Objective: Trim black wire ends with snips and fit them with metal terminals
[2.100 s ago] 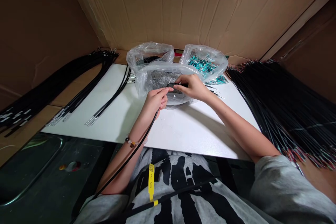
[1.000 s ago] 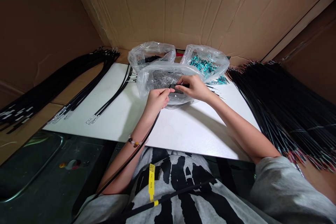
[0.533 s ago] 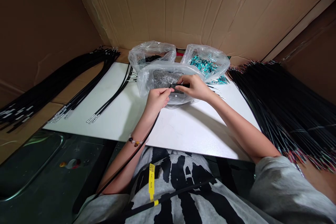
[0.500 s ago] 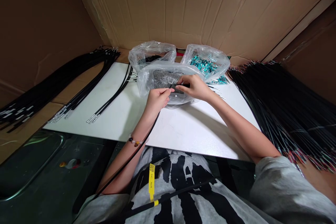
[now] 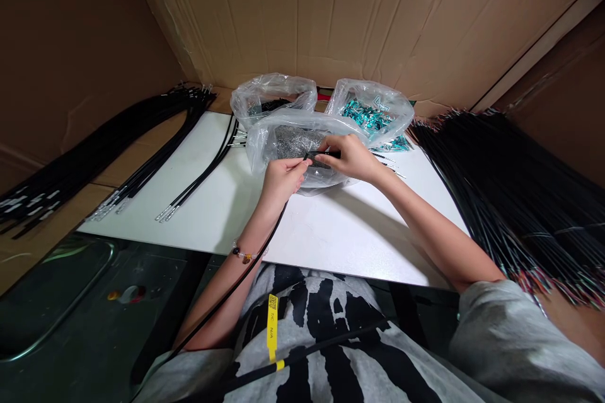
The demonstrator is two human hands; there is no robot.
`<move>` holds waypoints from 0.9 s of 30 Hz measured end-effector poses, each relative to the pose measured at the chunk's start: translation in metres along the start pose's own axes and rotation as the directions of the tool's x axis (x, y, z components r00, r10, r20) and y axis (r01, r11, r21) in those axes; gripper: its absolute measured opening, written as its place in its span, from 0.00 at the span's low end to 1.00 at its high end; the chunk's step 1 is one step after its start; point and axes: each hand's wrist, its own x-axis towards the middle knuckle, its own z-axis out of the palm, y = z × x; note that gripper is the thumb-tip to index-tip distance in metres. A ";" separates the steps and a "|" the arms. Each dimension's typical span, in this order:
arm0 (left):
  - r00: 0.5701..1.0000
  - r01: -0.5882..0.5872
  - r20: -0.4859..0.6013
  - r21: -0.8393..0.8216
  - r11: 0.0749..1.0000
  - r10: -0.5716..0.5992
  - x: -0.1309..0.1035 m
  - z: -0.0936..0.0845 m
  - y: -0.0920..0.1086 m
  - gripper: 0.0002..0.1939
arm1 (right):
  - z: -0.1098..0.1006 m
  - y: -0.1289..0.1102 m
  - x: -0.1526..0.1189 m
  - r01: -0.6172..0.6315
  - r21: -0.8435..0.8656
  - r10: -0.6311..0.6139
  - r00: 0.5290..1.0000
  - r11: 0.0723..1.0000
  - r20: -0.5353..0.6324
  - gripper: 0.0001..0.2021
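My left hand pinches a black cable while my right hand grips what appears a dark piece over a clear bag.

Right in front of you, the white board carries three clear bags along its far side: your front bag of tiny grey parts, and close behind it a left rear bag with black pieces and a right rear bag with teal pieces. Over on your left, a few black cables curve across the white surface.
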 end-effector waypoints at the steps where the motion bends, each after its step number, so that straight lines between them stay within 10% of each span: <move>1: 1.000 -0.001 -0.003 0.004 1.000 0.001 0.000 0.000 0.000 0.09 | 0.000 -0.001 0.000 0.004 -0.008 -0.004 1.000 1.000 0.004 0.08; 27: 0.986 -0.117 -0.093 0.172 0.978 0.135 0.012 -0.003 -0.017 0.09 | 0.005 -0.007 -0.002 -0.045 -0.130 0.041 0.999 0.991 -0.030 0.06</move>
